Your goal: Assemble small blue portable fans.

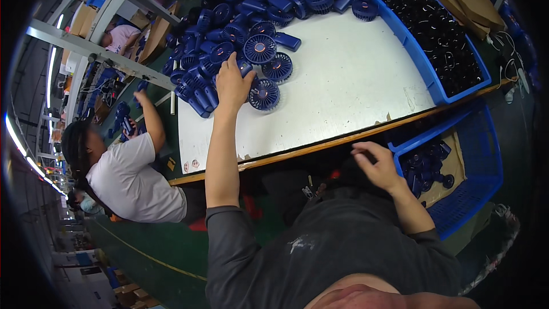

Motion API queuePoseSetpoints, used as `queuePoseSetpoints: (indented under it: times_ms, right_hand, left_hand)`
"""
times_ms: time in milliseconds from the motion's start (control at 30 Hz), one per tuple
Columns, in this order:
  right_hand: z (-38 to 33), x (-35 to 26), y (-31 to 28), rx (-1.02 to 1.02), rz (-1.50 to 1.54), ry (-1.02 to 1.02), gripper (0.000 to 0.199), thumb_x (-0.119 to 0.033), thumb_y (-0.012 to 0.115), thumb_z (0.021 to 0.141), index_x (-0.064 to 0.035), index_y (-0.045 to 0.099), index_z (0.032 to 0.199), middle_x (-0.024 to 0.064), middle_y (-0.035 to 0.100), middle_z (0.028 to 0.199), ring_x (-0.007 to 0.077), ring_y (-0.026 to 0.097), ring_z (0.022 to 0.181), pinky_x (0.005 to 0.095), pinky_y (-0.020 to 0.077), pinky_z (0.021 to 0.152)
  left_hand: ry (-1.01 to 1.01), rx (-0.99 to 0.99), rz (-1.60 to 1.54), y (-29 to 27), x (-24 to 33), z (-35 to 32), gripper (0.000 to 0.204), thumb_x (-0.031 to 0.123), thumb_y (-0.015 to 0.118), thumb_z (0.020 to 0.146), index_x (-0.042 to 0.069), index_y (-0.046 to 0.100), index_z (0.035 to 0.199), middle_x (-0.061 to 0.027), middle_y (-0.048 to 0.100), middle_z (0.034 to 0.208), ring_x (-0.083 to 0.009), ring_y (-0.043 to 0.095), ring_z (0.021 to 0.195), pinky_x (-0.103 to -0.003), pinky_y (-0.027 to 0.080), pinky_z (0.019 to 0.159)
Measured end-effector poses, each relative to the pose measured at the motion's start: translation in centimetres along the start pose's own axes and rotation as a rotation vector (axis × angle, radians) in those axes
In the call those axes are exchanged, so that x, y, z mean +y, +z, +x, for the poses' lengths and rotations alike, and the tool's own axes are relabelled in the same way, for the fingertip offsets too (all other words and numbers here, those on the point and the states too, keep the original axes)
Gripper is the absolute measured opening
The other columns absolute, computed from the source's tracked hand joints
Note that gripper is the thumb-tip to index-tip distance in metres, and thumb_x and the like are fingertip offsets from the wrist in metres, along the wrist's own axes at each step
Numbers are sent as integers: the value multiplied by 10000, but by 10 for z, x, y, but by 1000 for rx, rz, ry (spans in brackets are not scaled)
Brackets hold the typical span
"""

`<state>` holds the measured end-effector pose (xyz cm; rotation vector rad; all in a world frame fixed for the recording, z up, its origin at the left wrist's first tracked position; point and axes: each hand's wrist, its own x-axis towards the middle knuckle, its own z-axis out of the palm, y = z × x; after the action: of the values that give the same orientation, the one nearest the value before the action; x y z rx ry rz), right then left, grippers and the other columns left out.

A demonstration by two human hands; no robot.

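Note:
My left hand reaches across the white table to the near edge of a heap of dark blue handheld fans. Its thumb and fingers are closed round a blue handheld fan, partly hidden by the hand. Round fan heads with spoked grilles lie just right of it, one fan closest to my wrist. Off the table's front edge, my right hand hangs in front of my body, fingers loosely bent and apart, holding nothing. It is nearest a lower blue crate.
A blue bin full of shiny black parts stands on the table's right side. Dark blue parts lie on cardboard in the lower crate. A metal frame post crosses at left, where a co-worker sits handling blue fans. Cardboard lies far right.

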<state>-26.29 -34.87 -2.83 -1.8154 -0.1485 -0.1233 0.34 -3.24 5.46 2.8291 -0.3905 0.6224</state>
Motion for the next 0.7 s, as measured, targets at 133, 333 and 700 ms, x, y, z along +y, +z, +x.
queuePoseSetpoints:
  times_ms: [133, 333, 700]
  right_hand:
    - [27, -13, 37, -83, 274, -36, 428, -76, 691, 889, 11, 551, 1283, 123, 656, 1107, 175, 639, 974, 294, 526, 859]
    - [31, -28, 66, -148, 368, 146, 490, -161, 716, 897, 23, 513, 1303, 68, 653, 960, 102, 592, 819, 280, 517, 748]
    - [47, -73, 32, -160, -468, -348, 372, -306, 713, 854, 17, 562, 958, 202, 632, 786, 396, 657, 759, 469, 524, 672]
  left_hand:
    - [-242, -157, -866, -19, 55, -43, 483, 213, 784, 801, 3, 550, 1168, -115, 643, 1006, -220, 627, 885, -354, 505, 786]
    - [-446, -74, -1602, -6, 156, -169, 665, 174, 723, 853, -28, 377, 1383, -120, 592, 1148, -200, 587, 1072, -357, 463, 981]
    - [-529, -745, -2435, 12, 160, -154, 811, 638, 512, 925, 3, 390, 1414, -258, 580, 1253, -425, 489, 1292, -526, 399, 1096]
